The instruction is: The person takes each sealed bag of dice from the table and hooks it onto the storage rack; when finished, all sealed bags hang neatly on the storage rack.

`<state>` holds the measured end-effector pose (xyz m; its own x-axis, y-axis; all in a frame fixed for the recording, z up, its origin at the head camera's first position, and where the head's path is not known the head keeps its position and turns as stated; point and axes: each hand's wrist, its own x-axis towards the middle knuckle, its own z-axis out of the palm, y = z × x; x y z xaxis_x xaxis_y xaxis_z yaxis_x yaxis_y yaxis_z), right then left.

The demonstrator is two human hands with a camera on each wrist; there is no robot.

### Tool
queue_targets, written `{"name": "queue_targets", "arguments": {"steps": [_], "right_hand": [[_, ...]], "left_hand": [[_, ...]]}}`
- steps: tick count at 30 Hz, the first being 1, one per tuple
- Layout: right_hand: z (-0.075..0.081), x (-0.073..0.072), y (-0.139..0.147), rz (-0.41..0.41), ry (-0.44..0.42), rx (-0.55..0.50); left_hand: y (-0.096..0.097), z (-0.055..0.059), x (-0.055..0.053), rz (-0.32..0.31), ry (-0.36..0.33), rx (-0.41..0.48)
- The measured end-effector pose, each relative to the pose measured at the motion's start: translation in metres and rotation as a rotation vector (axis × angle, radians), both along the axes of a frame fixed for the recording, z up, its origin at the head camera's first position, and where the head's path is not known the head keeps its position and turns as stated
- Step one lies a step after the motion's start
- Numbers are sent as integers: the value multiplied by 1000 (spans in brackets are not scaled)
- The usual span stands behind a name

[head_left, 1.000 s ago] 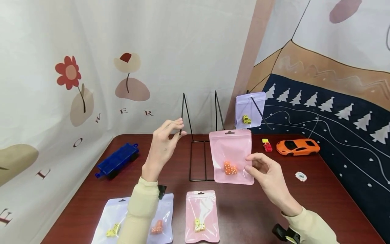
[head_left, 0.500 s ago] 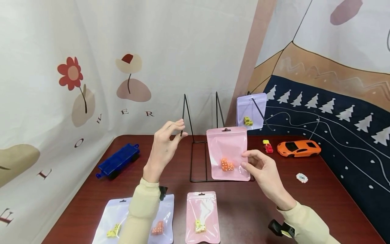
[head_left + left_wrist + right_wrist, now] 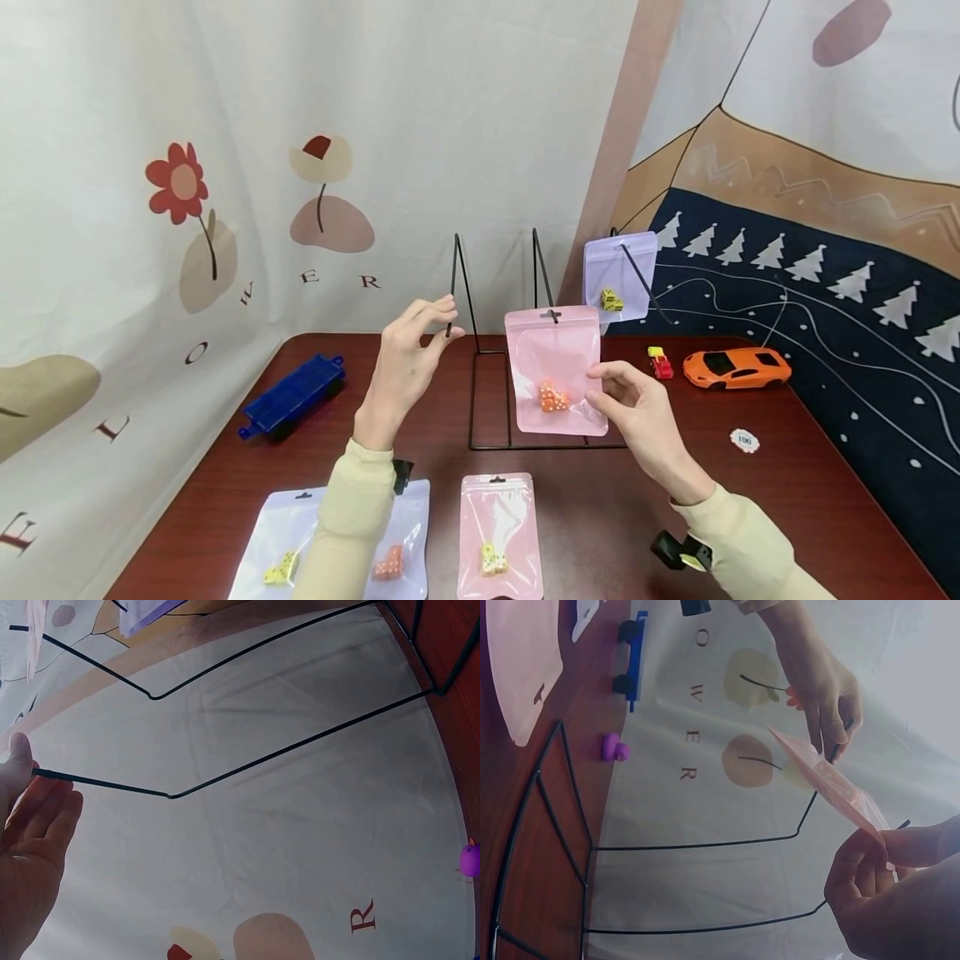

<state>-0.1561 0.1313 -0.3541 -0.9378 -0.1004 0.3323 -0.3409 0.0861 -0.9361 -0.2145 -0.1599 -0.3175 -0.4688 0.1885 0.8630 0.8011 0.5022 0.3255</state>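
Note:
My left hand (image 3: 405, 358) pinches the tip of the left prong of a black wire display rack (image 3: 472, 400), thumb below and fingers above. My right hand (image 3: 637, 412) pinches the right edge of a pink zip bag (image 3: 551, 350) with orange dice (image 3: 553, 397) inside. The middle prong's tip pokes through the bag's hang hole, and in the right wrist view it stands out past the pink bag (image 3: 840, 795). On the right prong hangs a lilac zip bag (image 3: 600, 267) with yellow dice.
A pink bag (image 3: 498, 504) with yellow dice lies at the front, beside lilac bags (image 3: 408, 517) partly hidden under my left sleeve. Around the table stand a blue toy trailer (image 3: 292, 398), an orange toy car (image 3: 737, 367), a small red-yellow toy (image 3: 660, 363), a poker chip (image 3: 745, 441) and a purple toy (image 3: 613, 748).
My right hand has moved the pink bag left and slightly up, and the middle prong's tip now shows through its hang hole. The left hand has kept its hold on the left prong.

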Motion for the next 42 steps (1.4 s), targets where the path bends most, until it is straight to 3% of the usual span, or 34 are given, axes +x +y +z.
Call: {"name": "queue_targets", "arguments": {"steps": [25,42], "right_hand": [[-4,-22,-5,-36,-3,-40],[2,-40,-12,-48,-12,-78]], "left_hand": [[-1,-2,0,-22,26,16],[-2,-1,0,-34,14,16]]}}
